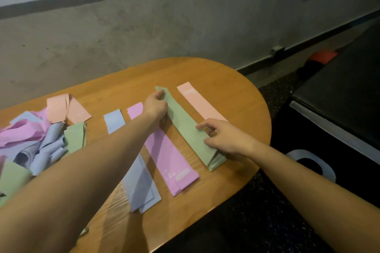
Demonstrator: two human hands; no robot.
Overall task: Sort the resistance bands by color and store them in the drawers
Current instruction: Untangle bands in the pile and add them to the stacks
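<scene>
Four sorted rows of flat bands lie on the wooden table (pixel 236 88): a blue stack (pixel 141 187), a pink-purple stack (pixel 174 162), a green stack (pixel 185 121) and a peach band (pixel 202 102). My left hand (pixel 156 104) grips the far end of the top green band. My right hand (pixel 224 137) pinches the same band near its close end, fingers curled on the stack. My left forearm crosses over the blue and purple rows and hides their middles.
An unsorted heap of mixed bands (pixel 39 137) in purple, blue, green and peach fills the table's left side. A concrete wall stands behind. A dark bench (pixel 339 109) and a white-rimmed object (pixel 310 162) are at the right on the dark floor.
</scene>
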